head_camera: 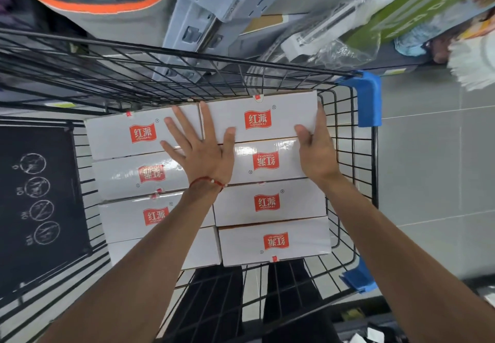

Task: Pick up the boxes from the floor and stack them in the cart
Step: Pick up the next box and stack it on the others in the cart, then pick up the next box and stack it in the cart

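Several white boxes with red logos lie flat in two columns inside the black wire cart [353,155]. The far right box [281,107] sits at the top of the right column. My left hand [199,146] lies flat with spread fingers across the seam between that box and the far left box [117,133]. My right hand [317,152] holds the far right box at its right end, thumb on top and fingers down its side by the cart's wire wall.
The cart has blue plastic corner guards [371,99] on its right side. A black panel with white pictograms [40,200] hangs at its left. Beyond the cart stand a grey tub with an orange rim [88,2], a light blue plastic item [211,10] and bagged goods. Grey tiled floor lies to the right.
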{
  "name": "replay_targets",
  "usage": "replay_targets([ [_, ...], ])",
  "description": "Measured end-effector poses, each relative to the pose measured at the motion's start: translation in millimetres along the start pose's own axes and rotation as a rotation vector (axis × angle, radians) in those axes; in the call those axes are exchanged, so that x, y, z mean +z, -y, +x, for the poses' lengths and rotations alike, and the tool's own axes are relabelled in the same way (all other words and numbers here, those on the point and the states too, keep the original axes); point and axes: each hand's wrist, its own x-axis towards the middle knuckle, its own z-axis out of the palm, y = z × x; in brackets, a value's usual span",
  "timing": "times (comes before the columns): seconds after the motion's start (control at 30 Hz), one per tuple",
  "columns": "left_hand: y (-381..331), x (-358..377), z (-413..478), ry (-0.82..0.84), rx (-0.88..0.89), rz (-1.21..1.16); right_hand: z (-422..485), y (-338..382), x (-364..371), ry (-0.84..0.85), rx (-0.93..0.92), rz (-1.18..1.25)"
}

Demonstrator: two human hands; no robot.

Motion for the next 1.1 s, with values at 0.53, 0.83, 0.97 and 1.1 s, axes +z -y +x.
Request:
replay_targets([
  [0.53, -53, -74, -121, 0.238, 0.175, -0.375, -134, -2, -85, -0.086, -0.028, 0.417],
  [0.83, -140, -117, -294, 0.133, 0.403, -0.623, -261, -78, -204, -0.223, -0.050, 0.658],
  [0.97, -202, -118, -364, 0.136, 0.590, -0.662, -300, -125, -267, -0.313, -0.029, 0.718],
  [1.1, -267, -105, -416, 0.247, 0.749, -0.666, -335, -164, -327, -0.419, 0.006, 0.772],
])
